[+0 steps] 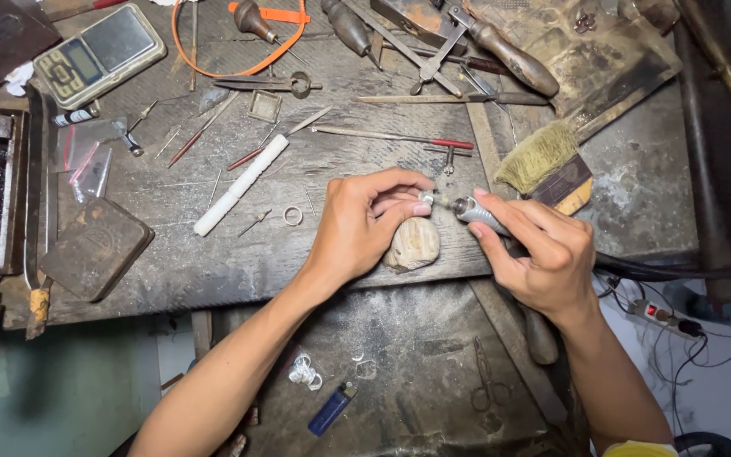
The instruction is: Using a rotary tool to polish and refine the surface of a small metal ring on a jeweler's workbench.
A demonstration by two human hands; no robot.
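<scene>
Head view, looking down on a worn, scratched counter (213, 254).

Left hand (365, 224): fingers pinched shut on a small metal piece (425, 198) at the fingertips, too small to tell what it is. The hand rests against a rounded wooden bench peg (413, 244) that sticks out at the counter's front edge.

Right hand (543, 254): grip clenched around a rotary handpiece (477, 214), held pen-style, tip pointing left and touching or just short of the small metal piece; can't tell which. A dark hose (662, 271) runs off right from behind the hand.

So the workpiece sits between both hands, above the peg, at centre of the counter's near edge.

Around it:
- flat bristle brush (543, 161), just behind the right hand
- white rod (241, 184), lying diagonally left of the left hand
- small metal ring (293, 216), flat on the counter between rod and left hand
- thin red-tipped tool (392, 137), behind the hands
- pocket scale (99, 53), far left corner
- dark flat tin (96, 247), left, near the front edge
- orange cord (239, 42) and wooden-handled gravers (255, 21) along the back
- pliers (442, 51), back centre

Lower tray (416, 372) under the counter: blue lighter (330, 410), coil of silvery wire (305, 372), small scissors (488, 389). Power strip (657, 313) with a red switch on the floor, right.
</scene>
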